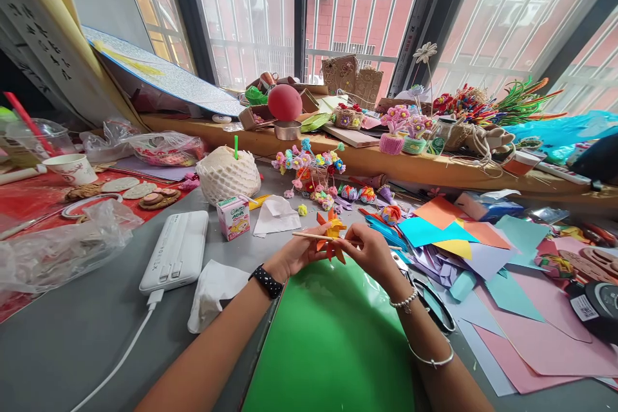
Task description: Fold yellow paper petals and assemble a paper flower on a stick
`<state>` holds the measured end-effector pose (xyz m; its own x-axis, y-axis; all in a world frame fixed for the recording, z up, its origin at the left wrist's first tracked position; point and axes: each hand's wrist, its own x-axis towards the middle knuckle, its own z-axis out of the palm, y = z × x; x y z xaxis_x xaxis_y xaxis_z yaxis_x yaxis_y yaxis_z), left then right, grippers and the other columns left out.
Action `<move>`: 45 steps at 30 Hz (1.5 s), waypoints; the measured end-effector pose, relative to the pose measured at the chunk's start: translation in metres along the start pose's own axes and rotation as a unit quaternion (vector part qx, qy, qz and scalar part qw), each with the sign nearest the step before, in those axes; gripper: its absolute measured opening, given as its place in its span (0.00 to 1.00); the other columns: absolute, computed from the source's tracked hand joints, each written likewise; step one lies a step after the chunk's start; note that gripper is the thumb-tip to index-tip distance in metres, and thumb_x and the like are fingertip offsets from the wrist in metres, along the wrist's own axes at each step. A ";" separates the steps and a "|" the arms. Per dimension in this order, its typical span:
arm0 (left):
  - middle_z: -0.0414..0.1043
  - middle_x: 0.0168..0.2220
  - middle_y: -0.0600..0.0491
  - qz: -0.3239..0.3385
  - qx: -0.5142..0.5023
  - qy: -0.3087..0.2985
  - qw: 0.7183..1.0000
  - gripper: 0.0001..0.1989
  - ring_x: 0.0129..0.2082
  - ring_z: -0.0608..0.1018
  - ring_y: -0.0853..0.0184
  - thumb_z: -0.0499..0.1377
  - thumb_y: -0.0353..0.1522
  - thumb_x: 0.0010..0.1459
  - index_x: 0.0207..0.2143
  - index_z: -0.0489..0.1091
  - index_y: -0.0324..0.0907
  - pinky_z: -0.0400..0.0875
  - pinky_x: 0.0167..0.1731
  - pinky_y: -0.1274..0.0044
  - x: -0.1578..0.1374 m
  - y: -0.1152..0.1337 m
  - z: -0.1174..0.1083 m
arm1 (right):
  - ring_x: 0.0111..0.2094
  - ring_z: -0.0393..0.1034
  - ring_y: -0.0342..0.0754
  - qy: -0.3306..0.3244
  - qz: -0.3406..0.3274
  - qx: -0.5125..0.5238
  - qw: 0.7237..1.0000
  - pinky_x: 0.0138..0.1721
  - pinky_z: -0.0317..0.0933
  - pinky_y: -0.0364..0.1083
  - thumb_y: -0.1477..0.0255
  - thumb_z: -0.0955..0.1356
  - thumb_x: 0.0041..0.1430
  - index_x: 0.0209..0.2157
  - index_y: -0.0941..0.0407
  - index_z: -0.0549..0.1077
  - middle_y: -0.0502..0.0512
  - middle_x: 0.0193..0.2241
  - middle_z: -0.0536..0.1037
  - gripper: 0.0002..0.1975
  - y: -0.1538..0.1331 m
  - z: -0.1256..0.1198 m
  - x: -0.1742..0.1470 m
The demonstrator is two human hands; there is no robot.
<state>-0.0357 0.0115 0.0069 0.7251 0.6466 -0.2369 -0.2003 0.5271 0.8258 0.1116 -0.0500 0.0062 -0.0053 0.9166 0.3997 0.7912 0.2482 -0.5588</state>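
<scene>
An orange and yellow folded-paper flower with pointed petals is held above the green board. My left hand is closed on the flower from its left side. My right hand pinches a thin wooden stick, which crosses in front of the petals with one end sticking out to the left. Whether the stick touches the petals I cannot tell. Just right of my right hand, scissors with dark handles lie partly behind my wrist.
Left of the board are a white power bank with its cable, crumpled tissue, a small juice carton and a net-wrapped coconut. Colourful small flowers stand behind. Coloured paper sheets cover the right side.
</scene>
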 end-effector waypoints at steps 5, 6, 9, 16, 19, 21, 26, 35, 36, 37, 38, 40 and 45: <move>0.71 0.28 0.51 -0.003 -0.008 0.047 0.999 0.10 0.22 0.72 0.74 0.55 0.33 0.50 0.33 0.68 0.37 0.68 0.22 0.84 0.007 -0.007 -0.004 | 0.20 0.55 0.41 -0.002 0.018 -0.012 1.000 0.21 0.47 0.40 0.60 0.62 0.51 0.18 0.57 0.58 0.48 0.17 0.64 0.17 0.003 0.008 0.001; 0.71 0.27 0.52 -0.002 -0.011 0.058 0.998 0.09 0.22 0.72 0.74 0.55 0.33 0.50 0.33 0.68 0.37 0.68 0.21 0.84 0.009 -0.009 -0.005 | 0.20 0.55 0.41 -0.002 0.023 -0.009 1.000 0.21 0.47 0.40 0.60 0.62 0.50 0.18 0.57 0.58 0.48 0.17 0.64 0.17 0.004 0.011 0.001; 0.70 0.25 0.52 0.001 -0.025 0.078 0.997 0.09 0.20 0.71 0.74 0.55 0.34 0.50 0.31 0.68 0.36 0.68 0.19 0.84 0.013 -0.014 -0.007 | 0.19 0.55 0.40 0.002 0.027 0.006 1.000 0.20 0.47 0.39 0.61 0.62 0.50 0.18 0.57 0.59 0.48 0.17 0.64 0.16 0.007 0.019 0.001; 0.70 0.24 0.53 0.007 -0.048 0.080 0.996 0.08 0.20 0.71 0.74 0.55 0.34 0.50 0.30 0.67 0.36 0.69 0.21 0.82 0.017 -0.016 -0.009 | 0.20 0.55 0.40 0.053 0.016 -0.004 0.998 0.21 0.47 0.39 0.60 0.62 0.50 0.18 0.57 0.60 0.48 0.17 0.64 0.16 0.007 0.025 0.000; 0.71 0.25 0.52 0.008 -0.047 0.076 0.996 0.09 0.21 0.72 0.72 0.54 0.34 0.50 0.31 0.67 0.36 0.69 0.22 0.81 0.016 -0.015 -0.008 | 0.20 0.56 0.40 0.061 0.012 -0.008 0.998 0.21 0.48 0.39 0.60 0.63 0.50 0.18 0.57 0.60 0.48 0.18 0.64 0.17 0.006 0.026 0.000; 0.71 0.24 0.52 0.010 -0.045 0.079 0.996 0.09 0.21 0.72 0.73 0.55 0.33 0.50 0.30 0.67 0.36 0.69 0.21 0.82 0.016 -0.015 -0.008 | 0.20 0.55 0.40 0.064 0.012 -0.010 0.998 0.21 0.48 0.39 0.59 0.62 0.50 0.18 0.57 0.60 0.48 0.18 0.63 0.17 0.006 0.028 0.000; 0.69 0.20 0.54 0.005 -0.044 0.093 0.995 0.07 0.17 0.70 0.75 0.56 0.32 0.49 0.29 0.67 0.37 0.66 0.17 0.85 0.016 -0.015 -0.008 | 0.19 0.55 0.39 0.068 0.014 -0.029 0.997 0.20 0.46 0.39 0.59 0.60 0.52 0.18 0.57 0.60 0.47 0.17 0.62 0.18 0.005 0.033 0.000; 0.70 0.22 0.53 0.009 -0.041 0.096 0.994 0.07 0.20 0.71 0.74 0.54 0.32 0.50 0.29 0.68 0.37 0.68 0.20 0.83 0.015 -0.014 -0.007 | 0.20 0.56 0.40 0.102 -0.005 -0.050 0.994 0.21 0.48 0.39 0.58 0.60 0.52 0.18 0.57 0.60 0.48 0.18 0.63 0.18 0.002 0.030 -0.002; 0.70 0.23 0.53 0.009 -0.037 0.095 0.995 0.08 0.20 0.71 0.74 0.54 0.33 0.50 0.29 0.68 0.37 0.68 0.21 0.83 0.014 -0.014 -0.007 | 0.20 0.56 0.40 0.105 -0.007 -0.051 0.993 0.21 0.49 0.39 0.58 0.60 0.52 0.18 0.57 0.60 0.48 0.18 0.63 0.18 0.002 0.030 -0.002; 0.70 0.24 0.52 0.009 -0.033 0.092 0.995 0.08 0.21 0.71 0.73 0.54 0.33 0.50 0.30 0.68 0.36 0.68 0.21 0.82 0.014 -0.014 -0.006 | 0.20 0.56 0.40 0.107 -0.007 -0.053 0.993 0.21 0.49 0.39 0.58 0.60 0.52 0.18 0.57 0.60 0.48 0.18 0.63 0.18 0.002 0.030 -0.002; 0.71 0.24 0.52 0.010 -0.029 0.089 0.996 0.09 0.21 0.71 0.73 0.54 0.33 0.50 0.31 0.68 0.36 0.69 0.22 0.82 0.014 -0.013 -0.006 | 0.20 0.56 0.40 0.108 -0.007 -0.056 0.993 0.21 0.49 0.39 0.58 0.60 0.52 0.18 0.57 0.60 0.48 0.18 0.63 0.18 0.002 0.031 -0.003; 0.71 0.26 0.51 0.010 -0.023 0.079 0.997 0.10 0.22 0.72 0.72 0.53 0.33 0.51 0.32 0.68 0.36 0.69 0.23 0.81 0.013 -0.013 -0.006 | 0.20 0.56 0.40 0.110 -0.007 -0.066 0.992 0.21 0.48 0.39 0.58 0.60 0.52 0.19 0.57 0.60 0.48 0.18 0.63 0.18 0.002 0.031 -0.003; 0.71 0.27 0.50 0.015 -0.019 0.086 0.996 0.08 0.22 0.72 0.72 0.53 0.31 0.51 0.32 0.68 0.36 0.70 0.24 0.80 0.014 -0.014 -0.005 | 0.20 0.56 0.40 0.115 0.004 -0.089 0.989 0.21 0.47 0.39 0.58 0.58 0.54 0.19 0.57 0.61 0.48 0.18 0.63 0.19 0.004 0.032 -0.003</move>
<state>-0.0262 0.0160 -0.0109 0.5960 0.7455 -0.2982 -0.2472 0.5238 0.8152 0.0951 -0.0419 -0.0201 0.1245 0.8172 0.5628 0.8862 0.1635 -0.4336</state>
